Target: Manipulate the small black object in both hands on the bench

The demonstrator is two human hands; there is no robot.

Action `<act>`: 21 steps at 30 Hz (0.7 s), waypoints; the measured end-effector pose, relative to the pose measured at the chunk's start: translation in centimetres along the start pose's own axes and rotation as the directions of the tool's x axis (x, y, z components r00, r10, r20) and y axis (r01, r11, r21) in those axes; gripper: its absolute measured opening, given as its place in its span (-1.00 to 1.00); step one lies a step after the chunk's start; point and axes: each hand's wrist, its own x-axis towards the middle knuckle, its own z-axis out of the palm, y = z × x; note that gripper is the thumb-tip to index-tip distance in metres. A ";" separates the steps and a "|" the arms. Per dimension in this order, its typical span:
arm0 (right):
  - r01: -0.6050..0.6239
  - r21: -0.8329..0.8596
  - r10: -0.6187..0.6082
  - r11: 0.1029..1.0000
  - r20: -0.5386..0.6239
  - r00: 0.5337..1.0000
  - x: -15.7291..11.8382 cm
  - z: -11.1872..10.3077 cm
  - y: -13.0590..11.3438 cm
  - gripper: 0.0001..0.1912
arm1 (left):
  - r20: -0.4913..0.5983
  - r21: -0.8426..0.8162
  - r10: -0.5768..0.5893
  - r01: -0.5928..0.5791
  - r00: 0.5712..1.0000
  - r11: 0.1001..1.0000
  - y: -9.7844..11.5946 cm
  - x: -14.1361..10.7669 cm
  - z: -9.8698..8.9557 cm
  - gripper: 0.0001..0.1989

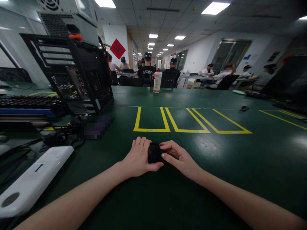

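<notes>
Small blk object (154, 153) is at the counter's near-mid part, betw. the two hands; details too dark to ID. L hand (136, 159) has its fingers clamped on it: fingers over the L/far side, thumb along the near side. R hand (184, 163) is at the obj.'s R side, thumb & index tips at its edge, a bit apart from each other; can't tell if they grip a part of it.

Dk green counter (206, 191) runs under both forearms & well past the fingers. Just beyond the fingers: yellow tape outlines (153, 130), three in a row, open on the far side. Farther, approx. straight ahead: white/red bottle (157, 83), upright. Far R of fingers: small blk ring-like item (244, 108), plus more yellow tape lines (283, 118).

L of fingers: blk cables (51, 140) in a tangle w/ a pixelated purple item (98, 126) beside; nearer, a white device (35, 180) w/ oval gray patch, lying flat. Far L: open blk PC case (83, 73), upright, w/ a gray metal unit (69, 22) on top; blue bar (28, 112) & dk strips by its base.

Bkgd, well beyond fingers: ppl (148, 67) seated at other tables, red diamond sign (117, 49) on a wall/pillar, ceiling lights (216, 8).
</notes>
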 end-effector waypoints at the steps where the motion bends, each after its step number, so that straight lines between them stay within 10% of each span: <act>1: 0.003 -0.012 -0.003 1.000 -0.017 1.000 0.0 0.0 0.0 -0.84 | -0.003 0.004 0.001 -0.001 1.000 1.000 -0.1 0.0 0.1 -0.41; 21: -0.055 -0.030 0.054 0.998 -0.026 0.998 0.1 0.3 0.1 -0.74 | 0.005 -0.017 -0.005 0.005 1.000 1.000 -0.3 0.1 0.2 -0.41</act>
